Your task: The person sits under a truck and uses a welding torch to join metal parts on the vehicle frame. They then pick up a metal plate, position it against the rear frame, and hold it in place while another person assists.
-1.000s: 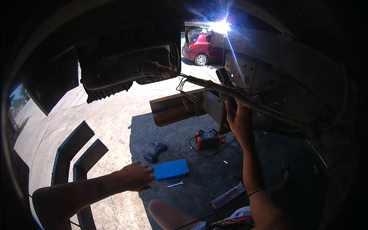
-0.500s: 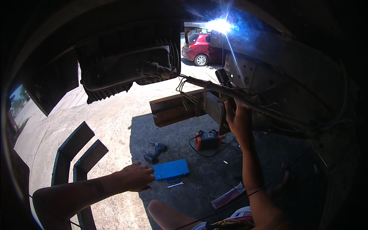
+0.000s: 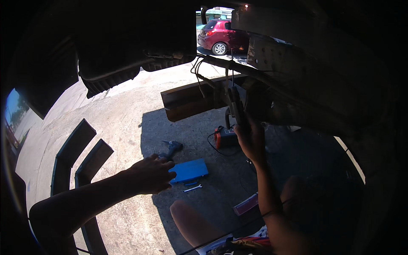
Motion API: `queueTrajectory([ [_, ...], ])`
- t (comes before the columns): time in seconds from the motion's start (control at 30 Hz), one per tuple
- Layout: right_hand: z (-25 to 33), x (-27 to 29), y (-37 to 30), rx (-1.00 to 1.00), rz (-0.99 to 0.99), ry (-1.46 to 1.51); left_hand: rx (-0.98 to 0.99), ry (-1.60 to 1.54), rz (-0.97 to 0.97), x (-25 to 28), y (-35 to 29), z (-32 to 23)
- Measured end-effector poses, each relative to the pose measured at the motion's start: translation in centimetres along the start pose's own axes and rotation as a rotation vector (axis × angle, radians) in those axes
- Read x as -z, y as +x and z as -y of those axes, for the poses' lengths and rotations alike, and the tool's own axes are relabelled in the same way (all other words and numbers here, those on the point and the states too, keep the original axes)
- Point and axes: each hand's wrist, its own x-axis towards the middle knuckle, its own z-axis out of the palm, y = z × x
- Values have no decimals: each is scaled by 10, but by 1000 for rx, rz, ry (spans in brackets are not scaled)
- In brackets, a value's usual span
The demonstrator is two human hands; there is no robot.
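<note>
My right hand (image 3: 253, 142) is closed round the handle of a dark welding electrode holder (image 3: 236, 106). A thin welding rod (image 3: 232, 72) points up from its jaws. Behind the holder lies a rusty steel channel (image 3: 185, 102), with a wire harness (image 3: 250, 69) running above it. High up, a small glowing spot (image 3: 246, 6) shows at the edge of a metal plate (image 3: 263, 22). My left hand (image 3: 154, 174) is stretched out palm down, fingers apart and holding nothing. In the picture it overlaps the left end of a blue case (image 3: 191, 169).
On the concrete are a cordless drill (image 3: 173, 148), a wrench (image 3: 192, 188), a red and black welding machine (image 3: 227, 138) with cables, and a flat maroon box (image 3: 246, 206). Bent steel pieces (image 3: 63, 168) stand at left. Dark vehicle parts hang overhead; a red car (image 3: 221, 37) is parked beyond.
The bright welding arc and its smoke are gone, leaving a tiny glow. My right hand has come down and left with the electrode holder. My left hand stays outstretched; the view has tilted slightly.
</note>
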Motion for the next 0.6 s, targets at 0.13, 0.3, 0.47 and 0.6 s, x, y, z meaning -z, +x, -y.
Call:
queueTrajectory([
  [0.13, 8, 27, 1, 6, 71, -56, 115, 31, 163, -14, -28, 3],
  [0.3, 17, 46, 2, 317, -61, -162, 172, -50, 136, -20, -25, 17],
  [0.47, 12, 41, 17, 243, -46, -148, 229, -47, 77, -8, -22, 24],
  [0.6, 2, 37, 19, 47, -28, 15, 211, -91, -18, -6, -21, 33],
])
